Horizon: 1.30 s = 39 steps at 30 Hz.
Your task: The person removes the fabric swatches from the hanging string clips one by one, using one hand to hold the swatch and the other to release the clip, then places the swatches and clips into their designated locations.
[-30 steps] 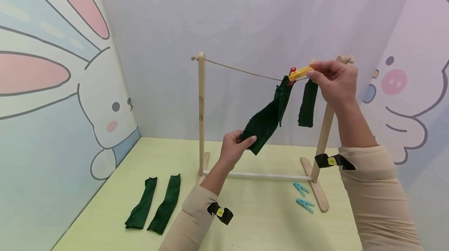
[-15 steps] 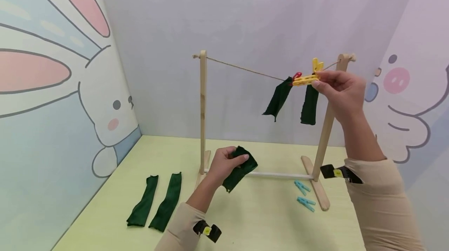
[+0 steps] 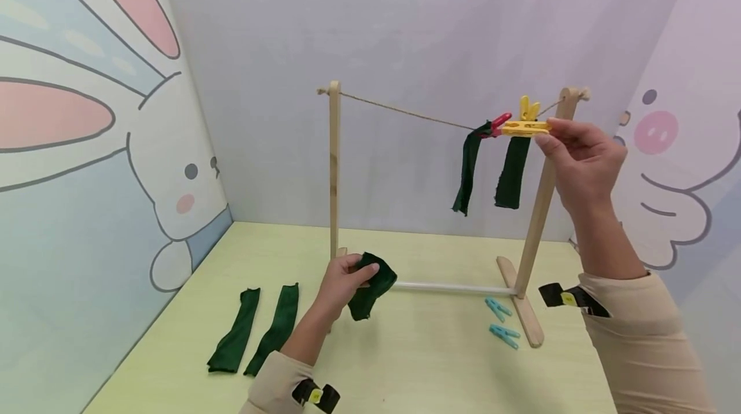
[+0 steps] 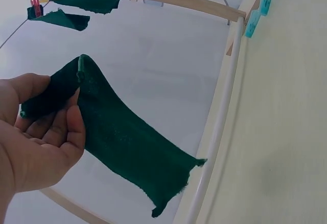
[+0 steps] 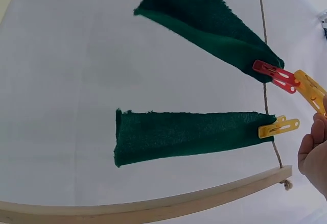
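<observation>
My left hand (image 3: 341,285) pinches a green cloth strip (image 4: 138,142) by its upper part, low in front of the line; the rest hangs down. High at the right, my right hand (image 3: 585,160) pinches a yellow clothespin (image 3: 527,128) between thumb and fingers. Its far end touches a red clothespin (image 5: 276,76), which leans towards it. That red clothespin fastens a hanging green strip (image 3: 467,173) to the rope (image 3: 405,110). Nearer the right post, another yellow clothespin (image 5: 278,127) holds a second hanging strip (image 5: 194,134). Whether the touching clothespins are hooked together is unclear.
Two more green strips (image 3: 236,333) lie at the table's left. Two blue clothespins (image 3: 503,335) lie by the right foot (image 3: 521,305) of the wooden stand. A white bar (image 3: 451,287) joins the stand's posts near the table.
The left hand has drawn its cloth strip down and left, away from the line. The right hand has moved right with the yellow clothespin; the red clothespin has tilted right and its strip swung.
</observation>
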{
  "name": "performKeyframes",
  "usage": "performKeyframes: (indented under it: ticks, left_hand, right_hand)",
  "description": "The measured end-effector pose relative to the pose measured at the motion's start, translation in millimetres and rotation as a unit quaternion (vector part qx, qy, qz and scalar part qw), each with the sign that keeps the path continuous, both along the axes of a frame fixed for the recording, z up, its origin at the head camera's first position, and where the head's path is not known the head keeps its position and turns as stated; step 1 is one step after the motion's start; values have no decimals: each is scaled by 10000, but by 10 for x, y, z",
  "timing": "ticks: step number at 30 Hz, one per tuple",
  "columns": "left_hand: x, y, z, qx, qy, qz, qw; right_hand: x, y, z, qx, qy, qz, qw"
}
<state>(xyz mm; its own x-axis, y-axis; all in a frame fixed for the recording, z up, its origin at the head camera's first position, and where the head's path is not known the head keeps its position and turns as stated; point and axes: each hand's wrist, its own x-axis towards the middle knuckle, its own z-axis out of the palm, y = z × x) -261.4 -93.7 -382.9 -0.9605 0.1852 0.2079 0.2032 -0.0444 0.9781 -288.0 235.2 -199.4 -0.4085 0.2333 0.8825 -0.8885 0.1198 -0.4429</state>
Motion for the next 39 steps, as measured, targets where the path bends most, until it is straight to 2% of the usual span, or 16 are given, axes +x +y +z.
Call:
performKeyframes:
  ticks: [4,10,16,18,25,27,31,32,38,39]
  left_hand:
    - [-29,-49,-102,-49,-78,182,9998]
    - [-16,-99,-179,166,-109,206,9996]
    - [41,-158,-213,157,-181,329,9992]
    - [55,-183,-227,125,-213,388,9989]
    - [117,-287,-307,330,-217,744,9964]
    - [112,-311,-317,432,-182,803,9957]
    - [58,-353,-347,521,-91,880,9947]
    - [38,-357,-358,488,-78,880,9949]
    - [-95,-342,-430,400,6,805,9960]
    - [-115,-338,-447,423,16,799,9959]
  right_hand:
    - [-28,-31,19,195,185,-50,9996]
    - [-6,-48,31,256,152,-210,9993]
    - [108,36,-48,-331,81,293,9990]
    - [162,74,-110,-547,-117,464,9974]
    - [285,146,-484,-284,-275,836,9957]
    - [322,167,-612,-107,-439,747,9962]
    - [413,190,-859,225,-943,398,9945]
    - [436,194,-916,355,-1103,200,9931]
    - [537,190,-1230,959,-1813,-473,9776]
    - [551,188,-1282,1008,-1891,-478,9756]
